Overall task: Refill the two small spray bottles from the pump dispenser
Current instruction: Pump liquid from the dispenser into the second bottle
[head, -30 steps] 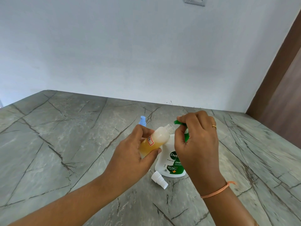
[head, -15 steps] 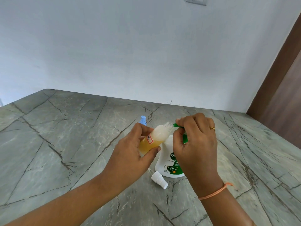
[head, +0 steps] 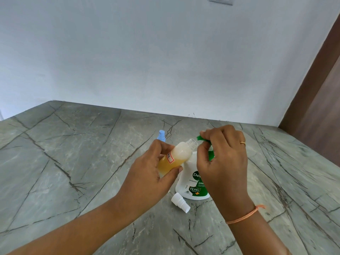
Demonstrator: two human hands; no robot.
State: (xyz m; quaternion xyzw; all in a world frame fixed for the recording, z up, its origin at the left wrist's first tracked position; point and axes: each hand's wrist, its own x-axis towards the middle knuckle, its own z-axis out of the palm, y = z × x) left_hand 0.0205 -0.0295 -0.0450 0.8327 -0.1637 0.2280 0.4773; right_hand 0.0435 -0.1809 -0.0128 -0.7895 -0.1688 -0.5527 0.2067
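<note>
My left hand (head: 147,173) grips a small clear spray bottle (head: 176,156) with yellow liquid and foam inside, tilted so its open neck points at the green pump spout. My right hand (head: 222,161) is curled over the green pump head (head: 211,153) of the white pump dispenser (head: 191,184), which stands on the counter. The bottle's white spray cap (head: 180,202) lies on the counter in front of the dispenser. A second small bottle with a blue spray top (head: 161,136) stands behind my left hand, mostly hidden.
The grey marbled counter (head: 73,162) runs back to a white wall. A brown wooden door or panel (head: 318,100) stands at the right. Open counter surface lies to the left.
The pump head and my right hand have risen slightly; the bottle's neck stays at the spout. The foam in the bottle looks about the same.
</note>
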